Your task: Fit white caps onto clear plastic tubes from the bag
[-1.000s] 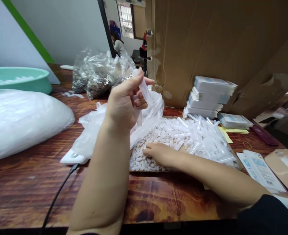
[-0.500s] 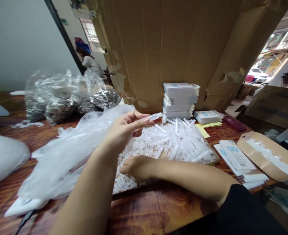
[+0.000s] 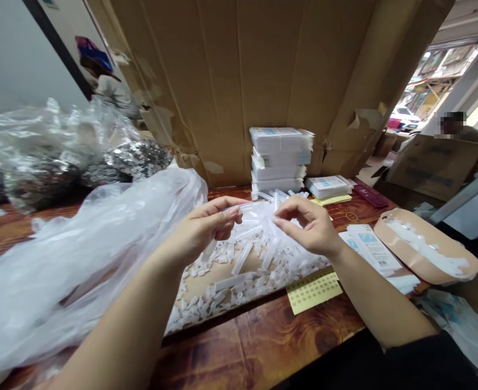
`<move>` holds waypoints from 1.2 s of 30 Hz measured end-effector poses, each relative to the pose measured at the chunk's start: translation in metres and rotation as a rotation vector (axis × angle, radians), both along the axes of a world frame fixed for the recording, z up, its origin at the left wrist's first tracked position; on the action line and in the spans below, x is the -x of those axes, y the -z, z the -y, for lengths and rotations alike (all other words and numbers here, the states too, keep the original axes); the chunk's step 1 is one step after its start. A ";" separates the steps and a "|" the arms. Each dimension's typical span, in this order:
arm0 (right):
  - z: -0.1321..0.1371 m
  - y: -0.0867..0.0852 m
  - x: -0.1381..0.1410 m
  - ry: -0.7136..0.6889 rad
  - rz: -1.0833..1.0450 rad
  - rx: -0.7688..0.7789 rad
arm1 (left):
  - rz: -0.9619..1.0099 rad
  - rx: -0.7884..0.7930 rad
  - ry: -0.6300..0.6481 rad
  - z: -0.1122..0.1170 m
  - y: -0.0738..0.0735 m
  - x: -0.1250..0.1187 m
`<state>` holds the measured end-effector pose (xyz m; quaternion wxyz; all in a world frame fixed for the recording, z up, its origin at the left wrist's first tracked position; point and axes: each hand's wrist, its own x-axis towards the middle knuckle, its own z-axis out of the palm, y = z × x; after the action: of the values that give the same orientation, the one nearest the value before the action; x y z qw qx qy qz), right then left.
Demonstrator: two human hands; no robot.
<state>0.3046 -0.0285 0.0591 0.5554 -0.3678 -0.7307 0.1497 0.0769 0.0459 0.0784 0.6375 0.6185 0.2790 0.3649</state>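
My left hand (image 3: pixel 212 223) pinches a clear plastic tube (image 3: pixel 247 205) between thumb and fingers, its free end pointing right. Facing it, my right hand (image 3: pixel 309 225) has thumb and forefinger brought together near the tube's end; whatever small piece sits between them is too blurred to name. Both hands are above a shallow cardboard tray (image 3: pixel 196 281) strewn with small white plastic pieces (image 3: pixel 222 298). Several more clear tubes (image 3: pixel 242 258) lie loose among those pieces.
Left of the tray spreads a large translucent plastic bag (image 3: pixel 100 233). Stacked printed cards (image 3: pixel 279 162) stand behind it, before a big cardboard sheet (image 3: pixel 222 81). A yellow sticker sheet (image 3: pixel 315 292) lies in front; a beige container (image 3: pixel 425 246) stands right. Two people are farther back.
My right hand has risen from the small white pieces to the tube's end. My left hand still holds the tube. The view has shifted, and the front sticker sheet is uncovered.
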 end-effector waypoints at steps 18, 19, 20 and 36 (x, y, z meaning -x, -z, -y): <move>0.012 0.016 -0.017 0.047 -0.067 -0.187 | -0.049 0.136 0.167 0.018 0.031 -0.035; 0.013 0.017 -0.016 0.059 -0.031 -0.212 | -0.082 0.091 0.142 0.019 0.031 -0.036; 0.013 0.017 -0.015 0.070 0.003 -0.239 | -0.112 0.050 0.115 0.019 0.030 -0.036; 0.010 0.038 0.006 -0.059 -0.438 0.282 | -0.331 -0.663 -0.077 0.027 0.007 -0.022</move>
<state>0.2986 -0.0390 0.0214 0.6388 -0.3789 -0.5754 0.3425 0.0993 0.0194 0.0712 0.3347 0.8312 0.2681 0.3539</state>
